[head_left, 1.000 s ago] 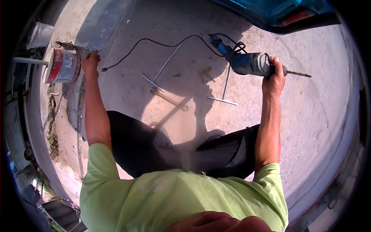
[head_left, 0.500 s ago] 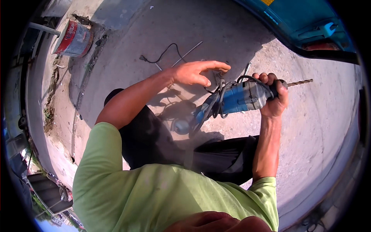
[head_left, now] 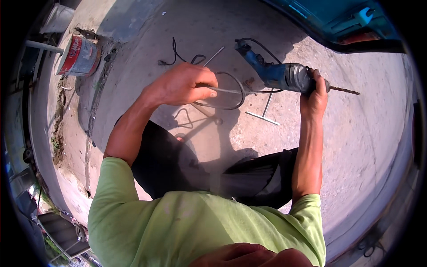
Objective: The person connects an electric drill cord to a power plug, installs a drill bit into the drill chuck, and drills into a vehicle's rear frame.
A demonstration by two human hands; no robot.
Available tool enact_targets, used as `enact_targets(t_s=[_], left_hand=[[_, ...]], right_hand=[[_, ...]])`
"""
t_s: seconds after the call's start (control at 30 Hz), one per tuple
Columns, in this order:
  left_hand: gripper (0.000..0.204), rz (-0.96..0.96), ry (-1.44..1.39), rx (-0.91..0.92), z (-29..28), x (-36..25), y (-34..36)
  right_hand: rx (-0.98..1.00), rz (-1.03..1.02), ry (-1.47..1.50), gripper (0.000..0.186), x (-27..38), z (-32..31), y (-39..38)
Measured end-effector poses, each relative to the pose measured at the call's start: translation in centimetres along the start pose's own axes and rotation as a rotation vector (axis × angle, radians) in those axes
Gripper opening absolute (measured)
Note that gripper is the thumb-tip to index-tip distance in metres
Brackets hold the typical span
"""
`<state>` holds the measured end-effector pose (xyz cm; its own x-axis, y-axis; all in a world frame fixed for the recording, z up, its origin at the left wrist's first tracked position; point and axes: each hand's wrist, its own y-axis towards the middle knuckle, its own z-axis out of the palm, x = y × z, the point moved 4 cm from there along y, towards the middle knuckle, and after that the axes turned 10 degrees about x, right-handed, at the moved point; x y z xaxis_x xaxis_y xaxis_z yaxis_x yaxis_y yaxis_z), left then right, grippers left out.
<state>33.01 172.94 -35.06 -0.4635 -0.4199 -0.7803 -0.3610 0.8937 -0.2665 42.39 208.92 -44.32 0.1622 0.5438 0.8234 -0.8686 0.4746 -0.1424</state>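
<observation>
Bucket [head_left: 81, 57] sits far left, T-bar [head_left: 262, 118] on floor [head_left: 356, 133]; left fingers [head_left: 207, 79] clamp cord [head_left: 243, 94], right fingers [head_left: 319, 82] clamp drill [head_left: 276, 75].

Bright sunlight [head_left: 271, 138] hits the rough, pale grey concrete floor [head_left: 356, 142], a broad shadow [head_left: 200, 26] lies across its far stretch, and a jagged, earthy crack [head_left: 57, 149] runs down the left side!

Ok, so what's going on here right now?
A person is handling a blue power drill with both hands busy. The right hand grips it near the front, with the drill bit pointing to the right. The left hand holds the looped black cord. A T-shaped metal bar lies on the ground below the drill, and a red-and-grey bucket is off to the left.
</observation>
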Motion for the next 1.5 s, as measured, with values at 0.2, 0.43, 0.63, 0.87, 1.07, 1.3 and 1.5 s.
enact_targets(t_s=[0.2, 0.43, 0.63, 0.87, 1.07, 1.3, 1.5], left_hand=[[0.027, -0.382, -0.031, -0.067, -0.6, 9.1, 0.2], [0.032, -0.542, -0.166, -0.73, -6.3, 15.6, 0.5], [0.022, 0.058, -0.908, -0.945, -12.2, 12.5, -3.9], [0.019, 0.212, -0.899, -0.308, -9.2, 8.1, -8.2], [0.022, -0.715, 0.076, -0.25, -6.2, 20.0, -9.2], [0.019, -0.71, -0.515, -1.079, -9.7, 23.6, -10.9], [0.018, -0.479, -0.835, -1.305, -10.6, 21.8, -11.4]], right_hand=[[-0.022, 0.125, 0.292, 0.021, 0.7, -3.2, 2.2], [0.432, 0.353, 0.375, 0.031, 1.1, 1.3, -0.1], [0.223, 0.263, -0.391, 0.027, 0.1, 1.8, -2.1], [-0.275, 0.138, -0.043, 0.028, -0.7, -8.7, 2.5], [-0.457, 0.155, 0.342, 0.038, 0.7, -10.1, 2.8], [-0.336, 0.293, 0.377, 0.033, -0.3, -7.7, 1.8], [-0.054, 0.474, 0.28, 0.031, -5.0, -10.1, 1.3]])
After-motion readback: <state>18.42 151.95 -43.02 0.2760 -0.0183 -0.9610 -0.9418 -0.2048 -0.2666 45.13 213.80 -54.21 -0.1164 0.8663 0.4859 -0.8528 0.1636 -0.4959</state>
